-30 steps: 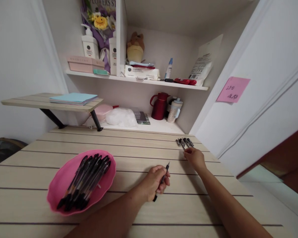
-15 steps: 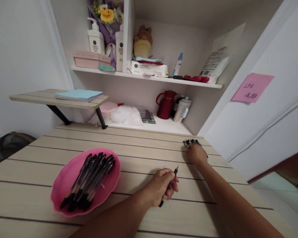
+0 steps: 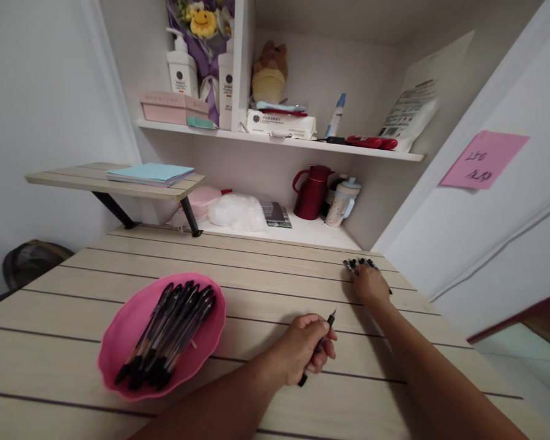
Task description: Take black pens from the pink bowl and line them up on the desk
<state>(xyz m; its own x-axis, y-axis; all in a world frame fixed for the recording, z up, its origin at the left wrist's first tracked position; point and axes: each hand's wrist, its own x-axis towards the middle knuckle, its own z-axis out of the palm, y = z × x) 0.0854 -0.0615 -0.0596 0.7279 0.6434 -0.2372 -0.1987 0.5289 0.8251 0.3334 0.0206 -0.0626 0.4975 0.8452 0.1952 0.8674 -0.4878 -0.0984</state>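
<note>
My left hand is closed around a black pen, its tip pointing up and away, just above the wooden table. My right hand reaches to the table's far right and lies over a small row of black pens; its fingers are curled on them and mostly hidden. A pink bowl at the left holds several black pens lying side by side.
Behind the table, a low shelf holds a red jug, a cup and a white bag. A small raised shelf with a blue folder is at the left. A white door with a pink note stands at the right.
My right hand has moved forward from just short of the pen row to lie on top of it. My left hand keeps the same grip on its pen. The camera has shifted a little leftward.
</note>
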